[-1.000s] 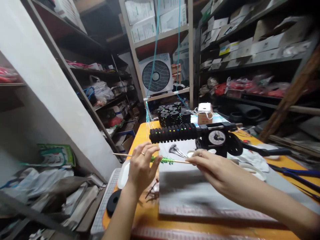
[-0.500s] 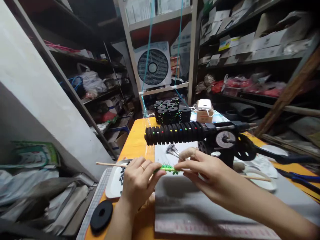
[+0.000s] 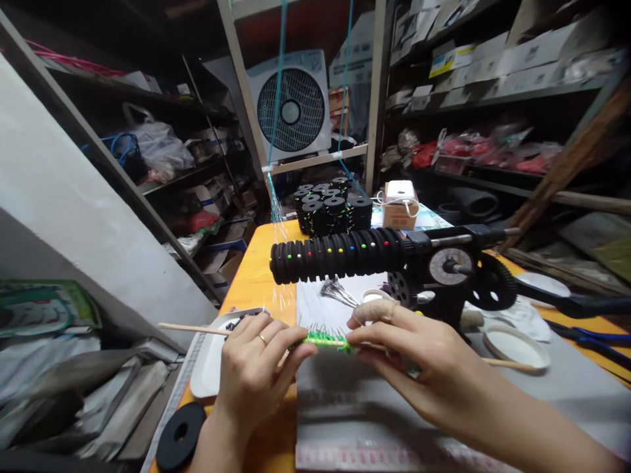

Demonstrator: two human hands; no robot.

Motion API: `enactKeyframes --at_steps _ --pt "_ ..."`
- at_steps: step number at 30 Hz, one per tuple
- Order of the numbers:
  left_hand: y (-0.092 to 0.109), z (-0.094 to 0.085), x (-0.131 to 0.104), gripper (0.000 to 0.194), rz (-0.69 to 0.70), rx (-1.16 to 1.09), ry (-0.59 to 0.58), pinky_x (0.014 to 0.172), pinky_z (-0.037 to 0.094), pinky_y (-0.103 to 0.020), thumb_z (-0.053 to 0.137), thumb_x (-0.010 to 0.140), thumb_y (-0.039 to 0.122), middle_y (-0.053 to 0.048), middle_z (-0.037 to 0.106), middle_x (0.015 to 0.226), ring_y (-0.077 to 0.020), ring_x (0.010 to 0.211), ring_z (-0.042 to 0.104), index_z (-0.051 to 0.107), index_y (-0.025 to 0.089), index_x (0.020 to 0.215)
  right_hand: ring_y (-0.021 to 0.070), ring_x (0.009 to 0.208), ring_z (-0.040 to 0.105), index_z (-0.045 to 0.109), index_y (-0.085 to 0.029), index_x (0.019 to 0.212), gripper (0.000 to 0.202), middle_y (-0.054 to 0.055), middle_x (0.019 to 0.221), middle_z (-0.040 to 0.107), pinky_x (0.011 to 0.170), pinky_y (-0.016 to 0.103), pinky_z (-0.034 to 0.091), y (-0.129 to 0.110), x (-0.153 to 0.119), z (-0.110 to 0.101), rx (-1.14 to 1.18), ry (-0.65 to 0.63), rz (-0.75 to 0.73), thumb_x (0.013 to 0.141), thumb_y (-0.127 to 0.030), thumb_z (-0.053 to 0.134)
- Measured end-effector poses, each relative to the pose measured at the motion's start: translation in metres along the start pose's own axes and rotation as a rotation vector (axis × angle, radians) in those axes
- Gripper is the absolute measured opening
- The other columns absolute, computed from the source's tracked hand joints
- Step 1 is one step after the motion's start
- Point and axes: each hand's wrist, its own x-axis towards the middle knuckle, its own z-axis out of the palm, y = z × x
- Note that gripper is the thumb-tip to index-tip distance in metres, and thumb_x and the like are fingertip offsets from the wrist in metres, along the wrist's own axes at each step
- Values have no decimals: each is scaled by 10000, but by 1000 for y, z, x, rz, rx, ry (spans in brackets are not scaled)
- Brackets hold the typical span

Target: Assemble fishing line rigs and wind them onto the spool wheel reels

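Note:
My left hand (image 3: 266,371), a ring on one finger, pinches a thin wooden stick (image 3: 192,328) whose bare end sticks out to the left. Bright green strands (image 3: 323,339) wrap the stick between my two hands, with thin dark wire-like tips standing up from them. My right hand (image 3: 419,348) is closed at the right end of the green part, its index finger wearing a beige wrap (image 3: 377,311). Another length of stick shows right of my right wrist; whether it is the same stick is hidden. Just behind stands a black ridged roller (image 3: 340,255) with coloured pinheads.
A white tray (image 3: 204,371) with small dark pieces lies left, above a black foam disc (image 3: 181,437). Stacked black discs (image 3: 335,207) and a small box (image 3: 400,213) stand at the back. Blue-handled pliers (image 3: 591,338) and a round lid (image 3: 516,348) are right. A box fan (image 3: 290,108) faces me.
The view has shifted, so the table's things sit a little further left and the fan higher. The stick's left end extends further left. Both hands still grip around the green part.

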Motion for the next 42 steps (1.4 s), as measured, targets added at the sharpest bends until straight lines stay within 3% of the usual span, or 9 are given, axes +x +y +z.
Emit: enactKeyframes --at_steps 11,17,19,23,28,35,42 --pt "0 0 -1 106 -13 -1 -19 650 382 -322 698 849 152 -21 682 715 -174 664 535 646 164 940 107 877 640 627 -190 948 162 42 1000 629 740 192 500 0 -3 -1 -45 49 1 885 -49 577" --pt "1 -1 -1 121 -4 -9 -24 642 377 -324 696 849 148 -23 680 717 -177 665 529 641 159 956 130 709 618 567 -182 857 80 50 912 615 598 235 503 -2 -3 1 -172 54 45 880 -176 643" --pt "1 -1 -1 122 -7 -11 -26 640 374 -324 699 846 147 -23 682 719 -178 666 529 640 161 951 153 762 637 579 -182 950 74 70 969 618 627 252 529 -4 -4 3 -209 65 30 896 -198 626" --pt "1 -1 -1 121 -11 -9 -30 640 368 -327 699 847 155 -22 680 714 -180 663 528 641 165 953 168 834 663 573 -250 1213 285 78 1086 604 702 281 564 -5 -7 9 -259 37 -30 930 -221 585" --pt "0 -1 -1 110 -10 -5 -22 640 370 -324 687 856 152 -24 679 716 -179 664 526 638 161 954 167 845 665 632 -204 1054 141 86 1038 620 716 268 555 -4 -7 10 -225 81 -44 922 -184 589" --pt "-1 -2 -2 114 -4 11 -15 652 381 -322 695 852 161 -21 680 720 -175 668 529 634 162 949 165 880 665 611 -182 1079 178 97 1043 640 736 250 549 0 -6 10 -232 113 -65 904 -148 611" --pt "0 -4 -4 118 -4 6 -15 649 381 -321 695 850 156 -23 676 715 -176 671 523 634 159 952 156 853 656 573 -196 982 82 80 1040 635 713 250 533 -1 -5 10 -237 99 -40 916 -152 596"
